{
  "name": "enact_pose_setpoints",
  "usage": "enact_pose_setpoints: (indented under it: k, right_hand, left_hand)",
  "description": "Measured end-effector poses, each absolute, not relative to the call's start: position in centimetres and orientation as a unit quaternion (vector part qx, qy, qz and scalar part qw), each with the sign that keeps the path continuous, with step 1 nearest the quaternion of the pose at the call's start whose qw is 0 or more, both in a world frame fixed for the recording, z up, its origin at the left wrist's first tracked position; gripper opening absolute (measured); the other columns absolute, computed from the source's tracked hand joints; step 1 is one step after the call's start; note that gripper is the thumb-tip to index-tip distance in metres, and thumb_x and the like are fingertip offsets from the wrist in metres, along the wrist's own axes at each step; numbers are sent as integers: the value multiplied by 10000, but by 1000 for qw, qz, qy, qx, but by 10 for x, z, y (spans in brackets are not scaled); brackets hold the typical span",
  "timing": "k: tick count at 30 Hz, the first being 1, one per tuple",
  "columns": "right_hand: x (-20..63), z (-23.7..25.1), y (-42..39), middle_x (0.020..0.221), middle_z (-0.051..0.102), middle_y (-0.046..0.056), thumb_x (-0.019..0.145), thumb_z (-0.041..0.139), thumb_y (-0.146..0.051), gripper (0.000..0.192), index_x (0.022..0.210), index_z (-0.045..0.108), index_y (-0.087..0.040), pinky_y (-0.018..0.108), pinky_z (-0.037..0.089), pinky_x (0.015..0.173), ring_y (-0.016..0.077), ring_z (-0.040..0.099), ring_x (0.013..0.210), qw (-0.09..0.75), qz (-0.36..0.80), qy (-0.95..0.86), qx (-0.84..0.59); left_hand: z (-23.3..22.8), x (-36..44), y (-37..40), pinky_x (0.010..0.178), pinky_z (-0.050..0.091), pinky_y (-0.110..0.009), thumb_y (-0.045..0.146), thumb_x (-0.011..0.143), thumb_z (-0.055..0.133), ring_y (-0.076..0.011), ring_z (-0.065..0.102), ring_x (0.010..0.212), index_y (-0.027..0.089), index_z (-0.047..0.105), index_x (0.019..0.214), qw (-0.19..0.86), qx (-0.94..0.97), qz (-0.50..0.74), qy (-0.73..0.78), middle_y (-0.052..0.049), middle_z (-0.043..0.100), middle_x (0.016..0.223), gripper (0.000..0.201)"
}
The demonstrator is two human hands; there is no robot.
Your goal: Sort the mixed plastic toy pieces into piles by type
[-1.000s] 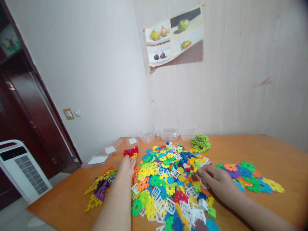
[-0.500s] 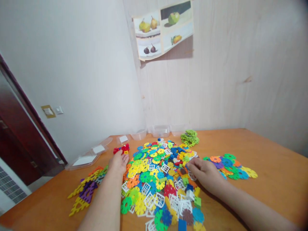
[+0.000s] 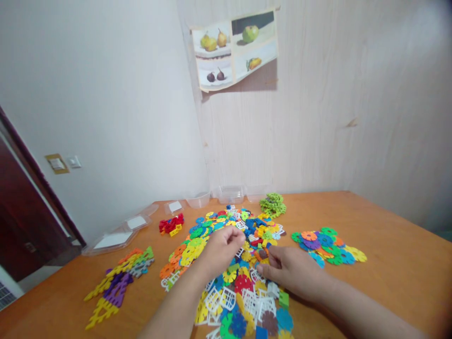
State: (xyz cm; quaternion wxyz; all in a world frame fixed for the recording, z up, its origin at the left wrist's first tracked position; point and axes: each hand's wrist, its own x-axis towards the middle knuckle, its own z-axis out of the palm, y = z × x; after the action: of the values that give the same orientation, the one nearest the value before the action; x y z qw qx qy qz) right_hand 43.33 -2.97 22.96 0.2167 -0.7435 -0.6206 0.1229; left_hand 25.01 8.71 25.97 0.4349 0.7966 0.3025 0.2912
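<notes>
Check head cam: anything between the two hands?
Head view: only a short stretch of the mixed pile separates the left hand from the right hand: yellow, orange and white pieces. No bare table shows there.

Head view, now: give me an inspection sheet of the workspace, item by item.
Surface: orange wooden table, set against a pale wall.
Job's things: a mixed pile of coloured plastic discs and white grid pieces at the centre.
Clutter: red pieces, green disc heap, large discs laid out at right, triangular pieces at left, clear tubs and lids along the back edge.
Hands: left hand and right hand both rest on the pile, fingers curled among pieces; what each grips cannot be told.
Cables: nothing seen.
Surroundings: fruit poster peeling off the wall, light switch, dark door at left.
</notes>
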Motion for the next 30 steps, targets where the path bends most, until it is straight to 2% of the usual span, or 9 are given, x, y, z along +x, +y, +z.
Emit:
enact_pose_setpoints:
  k: [4, 7, 10, 14, 18, 21, 26, 30]
  right_hand:
    - [430, 223, -28, 603, 614, -16, 836, 580, -453, 291, 670, 523, -220, 260, 194, 492, 128, 497, 547, 220, 93, -621, -747]
    - [430, 221, -27, 619, 626, -5, 839, 558, -392, 249, 668, 522, -214, 260, 205, 500, 133, 507, 560, 232, 79, -621, -745]
    - [433, 219, -26, 609, 621, 2, 852, 545, -423, 280, 667, 530, -213, 262, 227, 503, 143, 516, 565, 260, 82, -614, -741]
    - [437, 213, -22, 616, 614, 3, 900, 481, -474, 352, 674, 542, -211, 260, 292, 521, 154, 537, 588, 326, 136, -603, -715]
    - [438, 206, -17, 652, 617, 5, 920, 447, -538, 415, 703, 567, -205, 263, 351, 552, 161, 548, 623, 375, 190, -612, -670]
    - [437, 206, -18, 719, 651, 14, 933, 418, -583, 453, 799, 630, -206, 267, 393, 590, 176, 576, 680, 391, 218, -620, -644]
    - [441, 211, -23, 830, 699, 27, 950, 383, -593, 467, 919, 681, -235, 284, 437, 668, 213, 620, 788, 386, 195, -615, -660]
    - [445, 214, -25, 844, 704, 34, 953, 376, -583, 470, 906, 687, -234, 289, 454, 691, 222, 629, 808, 383, 187, -613, -665]
  left_hand:
    - [253, 260, 67, 641, 421, -234, 329, 872, 546, -136, 576, 732, 186, 688, 917, 394, 862, 210, 241, -6, 665, 824, 206]
    - [249, 262, 63, 691, 442, -252, 282, 847, 556, -151, 602, 785, 200, 703, 918, 355, 886, 190, 231, -13, 681, 867, 183]
    - [247, 264, 63, 732, 457, -261, 223, 820, 554, -156, 615, 824, 204, 705, 989, 355, 885, 198, 226, -23, 693, 928, 227]
    - [246, 265, 63, 672, 444, -235, 141, 783, 535, -130, 587, 739, 186, 690, 1053, 390, 877, 205, 195, -18, 675, 876, 315]
    - [243, 266, 61, 583, 390, -214, 223, 818, 574, -109, 528, 652, 175, 701, 982, 399, 870, 213, 194, 2, 626, 759, 213]
    - [240, 267, 66, 571, 380, -210, 268, 820, 610, -104, 526, 637, 176, 708, 949, 414, 850, 234, 224, 8, 621, 729, 186]
    - [249, 254, 98, 671, 460, -221, 219, 741, 708, -108, 583, 707, 159, 688, 922, 508, 712, 393, 285, -5, 660, 795, 191]
    - [259, 222, 143, 639, 483, -221, 160, 649, 795, -107, 599, 644, 149, 687, 868, 547, 491, 556, 388, -3, 661, 735, 245]
